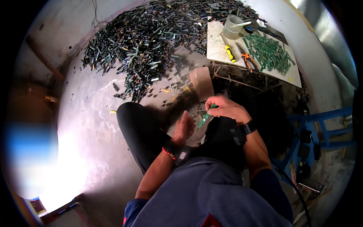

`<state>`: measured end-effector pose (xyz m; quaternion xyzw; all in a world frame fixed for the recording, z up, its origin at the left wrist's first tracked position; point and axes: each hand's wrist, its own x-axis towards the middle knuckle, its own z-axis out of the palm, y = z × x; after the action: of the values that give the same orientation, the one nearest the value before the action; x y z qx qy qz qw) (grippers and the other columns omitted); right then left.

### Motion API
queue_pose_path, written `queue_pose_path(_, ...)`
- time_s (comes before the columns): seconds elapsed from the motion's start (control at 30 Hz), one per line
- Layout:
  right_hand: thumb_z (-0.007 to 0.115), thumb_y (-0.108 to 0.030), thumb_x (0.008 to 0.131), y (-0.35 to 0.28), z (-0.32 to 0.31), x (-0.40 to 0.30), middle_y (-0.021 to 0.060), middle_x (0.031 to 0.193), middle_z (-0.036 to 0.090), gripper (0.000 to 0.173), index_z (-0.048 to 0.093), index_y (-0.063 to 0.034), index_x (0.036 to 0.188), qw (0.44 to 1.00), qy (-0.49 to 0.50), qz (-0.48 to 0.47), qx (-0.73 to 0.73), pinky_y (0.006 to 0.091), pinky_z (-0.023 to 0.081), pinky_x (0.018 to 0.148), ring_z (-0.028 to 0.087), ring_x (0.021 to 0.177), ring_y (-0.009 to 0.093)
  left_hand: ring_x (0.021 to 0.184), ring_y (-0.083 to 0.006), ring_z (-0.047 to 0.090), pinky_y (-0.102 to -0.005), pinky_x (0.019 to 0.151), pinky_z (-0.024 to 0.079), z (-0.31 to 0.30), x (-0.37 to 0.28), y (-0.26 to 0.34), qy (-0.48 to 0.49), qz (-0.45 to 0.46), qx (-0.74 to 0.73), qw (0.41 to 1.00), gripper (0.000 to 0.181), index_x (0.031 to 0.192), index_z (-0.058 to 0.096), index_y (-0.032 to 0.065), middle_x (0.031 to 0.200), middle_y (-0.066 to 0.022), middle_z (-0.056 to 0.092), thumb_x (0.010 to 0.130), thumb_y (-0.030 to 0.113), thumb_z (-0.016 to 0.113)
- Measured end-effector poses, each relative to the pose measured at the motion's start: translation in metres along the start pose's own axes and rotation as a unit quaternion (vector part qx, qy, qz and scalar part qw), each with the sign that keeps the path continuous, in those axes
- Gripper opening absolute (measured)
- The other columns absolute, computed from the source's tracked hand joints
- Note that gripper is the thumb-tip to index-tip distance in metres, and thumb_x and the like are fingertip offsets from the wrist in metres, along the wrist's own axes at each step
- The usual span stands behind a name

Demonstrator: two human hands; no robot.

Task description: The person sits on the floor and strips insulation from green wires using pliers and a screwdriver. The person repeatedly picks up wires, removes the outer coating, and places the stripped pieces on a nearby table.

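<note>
Between the thumb and fingers of my right hand [227,107] is a narrow green strip [204,119], which looks like a piece of circuit board. Its lower end slants down to the left, over the gap between my knees. My left hand [184,129] is a short way to the left of the strip and apart from it. It is slightly blurred with the thumb side up, and I see nothing in it, but its fingers are partly hidden. A folded piece of cardboard [202,82] lies on the floor beyond my hands.
A large heap of dark strips [136,48] covers the floor ahead. At right, a low table [215,51] bears green board strips [269,54], orange-handled pliers [248,61], a yellow screwdriver [229,52], a plastic jug [232,27] and blue tape [249,29]. A blue chair [317,117] stands right.
</note>
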<state>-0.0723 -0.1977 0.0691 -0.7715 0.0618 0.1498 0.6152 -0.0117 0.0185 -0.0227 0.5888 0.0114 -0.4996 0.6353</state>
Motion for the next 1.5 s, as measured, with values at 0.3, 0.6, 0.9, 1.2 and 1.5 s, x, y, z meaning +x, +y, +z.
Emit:
queue_pose_path(0.3, 0.061, -0.014, 0.082, 0.016, 0.030, 0.005, 0.0015, 0.085, 0.053, 0.022, 0.050, -0.0025, 0.097, 0.995, -0.009, -0.012, 0.096, 0.0237, 0.043, 0.069, 0.051, 0.076, 0.008, 0.051, -0.0097, 0.043, -0.0238, 0.048, 0.032, 0.018, -0.011, 0.019, -0.138, 0.004, 0.050, 0.989, 0.053, 0.080, 0.054, 0.0052, 0.065, -0.0028, 0.052, 0.095, 0.053, 0.036)
queue_pose_path(0.6, 0.060, -0.016, 0.088, 0.025, 0.042, 0.011, 0.0011, 0.088, 0.055, 0.025, 0.053, -0.0024, 0.108, 0.983, 0.047, -0.002, 0.179, 0.0224, 0.046, 0.071, 0.054, 0.082, 0.008, 0.049, -0.0100, 0.043, -0.0246, 0.046, 0.033, 0.018, -0.007, 0.016, -0.109, 0.093, 0.019, 0.989, 0.051, 0.073, 0.052, 0.0050, 0.059, -0.0021, 0.048, 0.097, 0.049, 0.038)
queue_pose_path(0.9, 0.058, -0.021, 0.091, 0.032, 0.043, 0.015, 0.0024, 0.088, 0.059, 0.028, 0.055, -0.0012, 0.111, 0.978, 0.053, -0.008, 0.200, 0.0230, 0.047, 0.071, 0.054, 0.079, 0.007, 0.050, -0.0116, 0.044, -0.0256, 0.047, 0.035, 0.014, -0.004, 0.013, -0.088, 0.062, -0.016, 0.994, 0.051, 0.078, 0.053, 0.0041, 0.063, -0.0040, 0.050, 0.096, 0.050, 0.039)
queue_pose_path(1.2, 0.057, -0.022, 0.092, 0.040, 0.042, 0.019, 0.0017, 0.077, 0.060, 0.026, 0.059, 0.0019, 0.101, 0.979, 0.142, -0.006, 0.143, 0.0206, 0.045, 0.062, 0.052, 0.068, 0.006, 0.050, -0.0140, 0.044, -0.0274, 0.050, 0.035, 0.016, -0.008, 0.018, -0.057, 0.028, -0.009, 0.998, 0.054, 0.080, 0.053, 0.0034, 0.063, -0.0059, 0.051, 0.095, 0.052, 0.035)
queue_pose_path(1.5, 0.055, -0.021, 0.094, 0.043, 0.039, 0.020, 0.0009, 0.073, 0.058, 0.024, 0.060, 0.0019, 0.099, 0.957, 0.212, -0.014, 0.200, 0.0194, 0.042, 0.057, 0.049, 0.063, 0.005, 0.050, -0.0156, 0.042, -0.0276, 0.049, 0.034, 0.014, -0.003, 0.012, -0.051, -0.033, -0.094, 0.994, 0.050, 0.079, 0.050, 0.0062, 0.063, -0.0053, 0.049, 0.095, 0.051, 0.036)
